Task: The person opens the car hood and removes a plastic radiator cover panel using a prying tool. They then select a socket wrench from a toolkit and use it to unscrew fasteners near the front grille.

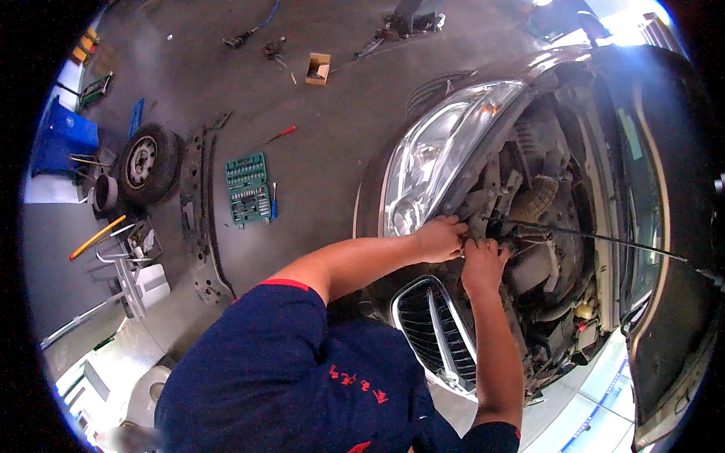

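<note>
My left hand (441, 237) and my right hand (485, 264) meet at the front edge of a car's open engine bay (538, 189). Just beyond them is the inner corner of a large clear headlight (445, 143). The fingers of both hands are curled and close together, almost touching. Whatever they grip is small and hidden by the fingers. Below the left forearm, between my arms, sits a chrome-edged black grille (433, 326). A ribbed air hose (535, 198) lies deeper in the bay, right of my hands.
A thin prop rod (604, 238) crosses the bay toward the raised hood (683, 181). On the floor at left lie a green socket set (248, 189), a red-handled screwdriver (284, 132), a long metal beam (198, 219), a wheel (141, 162) and a small cardboard box (318, 69).
</note>
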The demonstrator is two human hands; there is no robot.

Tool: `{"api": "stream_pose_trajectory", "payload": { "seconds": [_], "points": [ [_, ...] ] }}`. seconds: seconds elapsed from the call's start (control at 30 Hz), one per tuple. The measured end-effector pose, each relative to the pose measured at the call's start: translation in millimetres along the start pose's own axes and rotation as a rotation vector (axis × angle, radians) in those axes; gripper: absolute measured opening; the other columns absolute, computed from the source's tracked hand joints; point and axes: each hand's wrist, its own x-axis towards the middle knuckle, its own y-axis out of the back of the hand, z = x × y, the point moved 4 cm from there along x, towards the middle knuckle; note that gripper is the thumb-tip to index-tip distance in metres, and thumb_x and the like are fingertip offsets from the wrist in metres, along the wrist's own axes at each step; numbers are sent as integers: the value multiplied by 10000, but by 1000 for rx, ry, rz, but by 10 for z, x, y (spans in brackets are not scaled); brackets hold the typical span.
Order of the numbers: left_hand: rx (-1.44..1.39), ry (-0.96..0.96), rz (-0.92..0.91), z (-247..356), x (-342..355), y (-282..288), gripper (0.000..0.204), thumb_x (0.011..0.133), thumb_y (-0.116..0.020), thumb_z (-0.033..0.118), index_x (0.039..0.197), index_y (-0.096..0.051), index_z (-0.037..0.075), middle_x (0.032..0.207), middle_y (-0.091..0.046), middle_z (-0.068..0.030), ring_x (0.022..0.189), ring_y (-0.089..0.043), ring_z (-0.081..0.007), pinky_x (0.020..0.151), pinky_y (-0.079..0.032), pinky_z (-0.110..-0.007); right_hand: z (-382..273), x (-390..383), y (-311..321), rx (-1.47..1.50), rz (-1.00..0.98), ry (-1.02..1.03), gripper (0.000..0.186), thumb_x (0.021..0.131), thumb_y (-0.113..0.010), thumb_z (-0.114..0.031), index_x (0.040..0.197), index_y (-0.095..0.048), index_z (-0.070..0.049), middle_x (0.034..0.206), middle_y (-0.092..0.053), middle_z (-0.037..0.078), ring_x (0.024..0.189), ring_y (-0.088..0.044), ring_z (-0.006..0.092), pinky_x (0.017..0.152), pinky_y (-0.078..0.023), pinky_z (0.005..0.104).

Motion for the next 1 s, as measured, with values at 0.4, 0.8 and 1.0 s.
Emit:
{"api": "stream_pose_trajectory", "payload": {
  "seconds": [0.4,0.8,1.0],
  "points": [
    [-17,0,-136,-42,-26,-43,267,772,-716,391,742,-761,129,1092,-644,-43,1056,-578,-287,885,-514,-405,24,-84,-186,283,-591,-313,257,864,-703,-255,1025,-677,-58,914,-724,144,965,-680,392,992,-429,541],
    [-102,48,-236,9,2,-68,293,808,-720,375,856,-790,94,1287,-650,-64,1139,-578,-312,951,-505,-439,-15,-6,23,43,-92,-101,203,880,-631,-177,1051,-714,-107,985,-731,133,1016,-675,337,1025,-430,557],
    [-16,-28,-204,-140,-46,-135,243,820,-699,349,874,-776,124,1157,-711,-35,1042,-635,-280,938,-501,-417,-16,51,-103,216,-410,-247,207,876,-656,-199,1053,-700,-103,970,-728,151,981,-692,339,955,-485,501]
  ]
}}
